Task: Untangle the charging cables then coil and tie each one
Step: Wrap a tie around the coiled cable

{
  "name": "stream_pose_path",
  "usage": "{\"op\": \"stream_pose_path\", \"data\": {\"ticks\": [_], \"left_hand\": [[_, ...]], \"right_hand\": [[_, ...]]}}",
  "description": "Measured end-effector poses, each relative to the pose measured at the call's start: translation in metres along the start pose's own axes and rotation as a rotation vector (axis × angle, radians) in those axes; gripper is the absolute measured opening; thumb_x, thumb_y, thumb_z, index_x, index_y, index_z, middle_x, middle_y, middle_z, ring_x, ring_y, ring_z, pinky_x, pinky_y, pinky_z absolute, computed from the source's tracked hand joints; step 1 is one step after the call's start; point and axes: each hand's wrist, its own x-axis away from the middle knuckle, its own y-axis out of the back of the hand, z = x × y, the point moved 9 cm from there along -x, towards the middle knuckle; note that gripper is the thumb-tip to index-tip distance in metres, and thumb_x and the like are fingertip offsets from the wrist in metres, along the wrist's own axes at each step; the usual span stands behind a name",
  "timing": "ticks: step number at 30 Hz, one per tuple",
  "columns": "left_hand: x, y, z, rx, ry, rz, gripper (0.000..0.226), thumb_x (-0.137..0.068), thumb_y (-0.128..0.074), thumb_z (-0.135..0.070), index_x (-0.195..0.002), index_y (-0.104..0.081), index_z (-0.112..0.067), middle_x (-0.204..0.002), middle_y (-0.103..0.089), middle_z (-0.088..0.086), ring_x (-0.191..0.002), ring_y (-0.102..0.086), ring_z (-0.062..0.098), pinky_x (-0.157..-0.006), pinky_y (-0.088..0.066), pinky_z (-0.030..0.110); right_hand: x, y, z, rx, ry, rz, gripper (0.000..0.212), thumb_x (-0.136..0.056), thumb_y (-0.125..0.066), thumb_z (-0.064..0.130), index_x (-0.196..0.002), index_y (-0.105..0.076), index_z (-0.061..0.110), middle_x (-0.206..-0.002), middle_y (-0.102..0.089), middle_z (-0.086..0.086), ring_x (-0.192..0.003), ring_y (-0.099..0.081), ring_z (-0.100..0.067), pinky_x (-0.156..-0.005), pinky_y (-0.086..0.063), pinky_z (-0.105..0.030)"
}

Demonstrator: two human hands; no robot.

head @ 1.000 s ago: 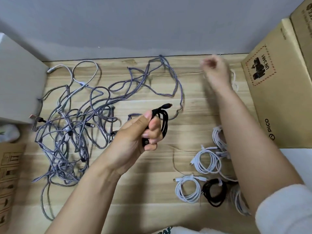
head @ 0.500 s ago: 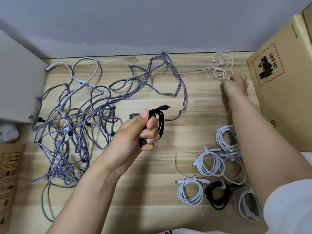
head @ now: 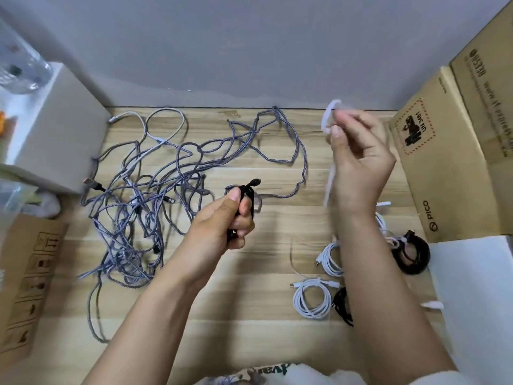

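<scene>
Step in hand: tying off a coiled black cable (head: 244, 202), judged from the coil held in one hand and a tie in the other.
Left hand (head: 222, 220): fingers and thumb curled tight round the black coil, its plug end poking out above the thumb; coil held clear of the wooden tabletop (head: 249, 323).
Right hand (head: 358, 159): raised near the wall, thumb and fingertips pinching a thin white tie (head: 329, 151), which is blurred and hangs down in front of the palm.
Advice, grip: keep the left-hand clamp on the loops so they do not spring apart while the tie goes round.
Advice, wrap: pass the tie across the middle of the bundle, beside the thumb, then cinch.
Remaining tangle: grey braided cables (head: 155, 195) sprawled to the left, untouched.
Finished coils: white tied coils (head: 312, 298) and a black one (head: 413, 257) lie lower right, partly behind the forearm.
Risk: slack tie lets loops slip.
</scene>
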Motion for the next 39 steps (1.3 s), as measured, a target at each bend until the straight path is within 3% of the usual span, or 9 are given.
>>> {"op": "stream_pose_path", "data": {"ticks": [3, 6, 9, 13, 18, 29, 34, 37, 39], "left_hand": [[0.017, 0.006, -0.003, -0.063, -0.048, -0.042, 0.035, -0.093, -0.044, -0.047, -0.068, -0.047, -0.022, -0.055, -0.027, -0.011, -0.053, -0.03, 0.006, -0.047, -0.025, 0.012], [0.031, 0.01, -0.007, -0.135, -0.122, -0.067, 0.035, -0.095, -0.04, -0.044, -0.077, -0.045, -0.015, -0.053, -0.031, -0.015, -0.053, -0.027, 0.004, -0.047, -0.024, 0.013], [0.044, 0.011, -0.01, -0.168, -0.183, -0.058, 0.027, -0.088, -0.04, -0.038, -0.079, -0.052, -0.016, -0.053, -0.03, -0.013, -0.051, -0.025, 0.004, -0.045, -0.024, 0.012], [0.056, 0.012, -0.006, -0.201, -0.189, -0.02, 0.025, -0.086, -0.044, -0.037, -0.076, -0.055, -0.017, -0.051, -0.027, -0.012, -0.049, -0.02, 0.006, -0.047, -0.02, 0.018], [0.066, 0.015, -0.003, -0.237, -0.181, 0.015, 0.025, -0.085, -0.045, -0.037, -0.069, -0.051, -0.018, -0.049, -0.032, -0.013, -0.05, -0.025, 0.004, -0.046, -0.021, 0.016], [0.079, 0.015, -0.018, -0.239, -0.282, 0.012, 0.028, -0.086, -0.045, -0.036, -0.071, -0.05, -0.013, -0.05, -0.04, -0.014, -0.048, -0.033, 0.0, -0.046, -0.026, 0.011], [0.082, 0.013, -0.018, 0.193, -0.168, 0.137, 0.024, -0.087, -0.057, -0.025, -0.064, -0.053, -0.021, -0.053, -0.029, -0.011, -0.05, -0.031, 0.006, -0.044, -0.024, 0.013], [0.085, 0.004, -0.023, 0.453, -0.133, 0.345, 0.023, -0.081, -0.063, -0.037, -0.066, -0.056, -0.021, -0.054, -0.035, -0.012, -0.052, -0.036, 0.006, -0.043, -0.028, 0.013], [0.085, 0.003, -0.021, 0.496, -0.118, 0.378, 0.024, -0.08, -0.065, -0.04, -0.068, -0.057, -0.02, -0.054, -0.037, -0.011, -0.052, -0.037, 0.007, -0.043, -0.031, 0.014]], "right_hand": [[0.056, -0.019, 0.01, -0.062, -0.161, 0.053, 0.029, -0.081, -0.063, -0.007, -0.099, -0.068, 0.015, -0.091, -0.061, 0.01, -0.082, -0.062, -0.006, -0.071, -0.054, -0.024], [0.1, -0.031, 0.015, 0.007, -0.208, 0.134, 0.027, -0.078, -0.067, -0.003, -0.088, -0.072, 0.022, -0.087, -0.063, 0.013, -0.08, -0.062, -0.008, -0.066, -0.054, -0.026], [0.127, -0.033, 0.027, 0.204, -0.094, 0.189, 0.025, -0.077, -0.066, -0.001, -0.091, -0.074, 0.018, -0.088, -0.062, 0.019, -0.082, -0.063, -0.006, -0.069, -0.055, -0.03], [0.145, -0.032, 0.046, 0.342, 0.07, 0.221, 0.024, -0.076, -0.065, -0.007, -0.09, -0.074, 0.009, -0.088, -0.061, 0.013, -0.082, -0.061, -0.001, -0.074, -0.048, -0.015], [0.151, -0.036, 0.048, 0.209, -0.129, 0.302, 0.037, -0.081, -0.061, 0.0, -0.094, -0.058, 0.035, -0.096, -0.06, 0.016, -0.079, -0.063, -0.003, -0.065, -0.054, -0.022], [0.153, -0.044, 0.061, 0.206, -0.201, 0.389, 0.015, -0.077, -0.067, 0.02, -0.073, -0.06, 0.031, -0.065, -0.061, 0.013, -0.059, -0.051, 0.001, -0.059, -0.039, -0.013], [0.161, -0.044, 0.043, -0.081, -0.488, 0.363, 0.014, -0.081, -0.063, 0.022, -0.068, -0.059, 0.025, -0.062, -0.057, 0.012, -0.057, -0.048, -0.002, -0.057, -0.037, -0.015], [0.174, -0.057, 0.039, -0.369, -0.674, 0.47, 0.031, -0.071, -0.075, 0.046, -0.072, -0.058, 0.019, -0.084, -0.052, -0.016, -0.084, -0.052, -0.03, -0.075, -0.046, -0.038], [0.177, -0.06, 0.042, -0.441, -0.704, 0.495, 0.043, -0.066, -0.078, 0.051, -0.075, -0.055, 0.015, -0.093, -0.044, -0.019, -0.088, -0.045, -0.037, -0.076, -0.049, -0.044]]}}
